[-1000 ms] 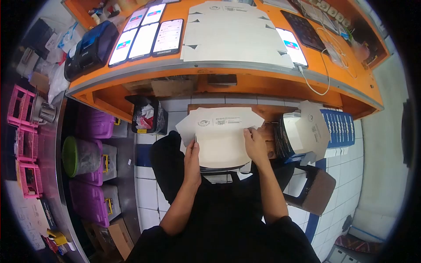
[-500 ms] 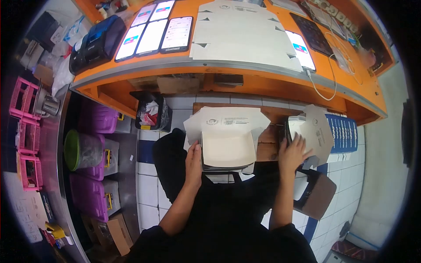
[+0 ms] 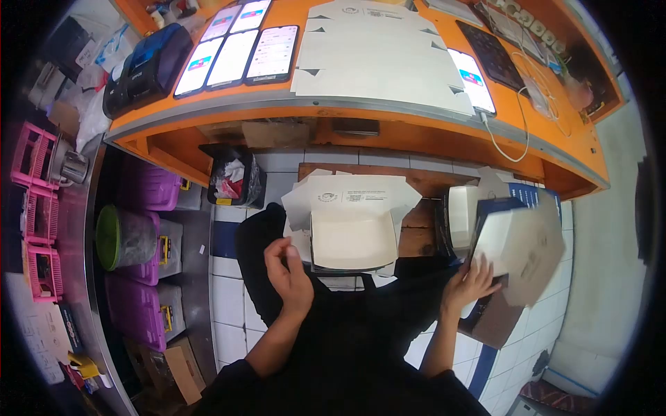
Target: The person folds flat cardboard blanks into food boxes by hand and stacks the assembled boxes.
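An open paper food box (image 3: 354,239) with a white inside and a printed raised lid sits on top of a stack in front of me. Just left of it my left hand (image 3: 288,277) is loosely closed, fingers curled, holding nothing and apart from the box. My right hand (image 3: 468,284) grips the near edge of another paper food box (image 3: 496,232), which is tilted and slightly blurred by motion, its lid spread out to the right. Behind that one stands a second stack of open boxes (image 3: 459,215), partly hidden.
A wooden bench (image 3: 416,236) lies beneath the stacks. Above is an orange counter (image 3: 388,132) with phones (image 3: 274,54), flat white box sheets (image 3: 374,55) and a black printer (image 3: 146,73). A small bin (image 3: 236,177) stands left; purple-lidded tubs (image 3: 135,308) sit farther left.
My right hand has lifted a box off the right-hand stack and brought it toward me and rightward. My left hand has let go of the middle stack and curled, slightly left.
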`<state>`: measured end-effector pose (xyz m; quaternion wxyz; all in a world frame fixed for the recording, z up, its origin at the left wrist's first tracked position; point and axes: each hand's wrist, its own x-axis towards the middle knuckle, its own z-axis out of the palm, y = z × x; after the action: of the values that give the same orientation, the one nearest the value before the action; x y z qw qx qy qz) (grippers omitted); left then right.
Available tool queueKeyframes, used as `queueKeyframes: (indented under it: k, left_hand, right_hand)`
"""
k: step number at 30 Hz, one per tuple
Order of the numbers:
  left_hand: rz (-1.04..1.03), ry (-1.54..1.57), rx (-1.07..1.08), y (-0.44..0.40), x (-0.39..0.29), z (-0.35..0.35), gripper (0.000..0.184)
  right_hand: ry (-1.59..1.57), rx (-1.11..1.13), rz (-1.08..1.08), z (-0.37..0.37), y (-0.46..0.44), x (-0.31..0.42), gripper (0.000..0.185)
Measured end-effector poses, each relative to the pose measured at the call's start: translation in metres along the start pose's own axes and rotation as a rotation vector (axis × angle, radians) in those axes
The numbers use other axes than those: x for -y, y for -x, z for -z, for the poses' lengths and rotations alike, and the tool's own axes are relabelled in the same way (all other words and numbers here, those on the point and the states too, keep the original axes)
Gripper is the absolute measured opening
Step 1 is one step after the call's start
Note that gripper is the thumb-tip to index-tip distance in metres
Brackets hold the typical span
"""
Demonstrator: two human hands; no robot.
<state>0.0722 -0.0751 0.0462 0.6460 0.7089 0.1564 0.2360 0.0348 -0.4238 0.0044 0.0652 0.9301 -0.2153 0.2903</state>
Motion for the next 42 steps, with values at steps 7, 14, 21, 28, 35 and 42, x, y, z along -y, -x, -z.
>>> queueKeyframes:
  k: [7,14,21,28,35,42]
  left_hand:
    - [-0.351,-0.013,0.642,-0.001,-0.085,-0.022,0.062]
    - [-0.455,-0.178,0.746,0.007,-0.047,-0.001,0.084]
    - [-0.168,-0.061,0.799,0.06,-0.037,0.004,0.069]
    - [-0.078,-0.169,0.864,0.042,-0.054,0.015,0.056]
    - [-0.144,-0.342,0.493,-0.036,-0.078,-0.013,0.031]
    - [0.089,-0.428,0.403,-0.058,0.006,-0.01,0.033]
  right_hand:
    - [-0.376,-0.136,0.419,0.068,0.019,0.051,0.028]
    - [-0.995,0.565,0.276,0.073,0.085,0.014,0.03]
    - [-1.36,0.719,-0.212,0.061,0.096,-0.007,0.045]
    - [-1.143,0.639,-0.174,0.076,0.048,-0.008,0.054]
    - [-1.568,0.705,-0.305,0.086,-0.065,0.1,0.056]
    - [-1.58,1.031,-0.446,0.025,-0.062,0.144,0.05]
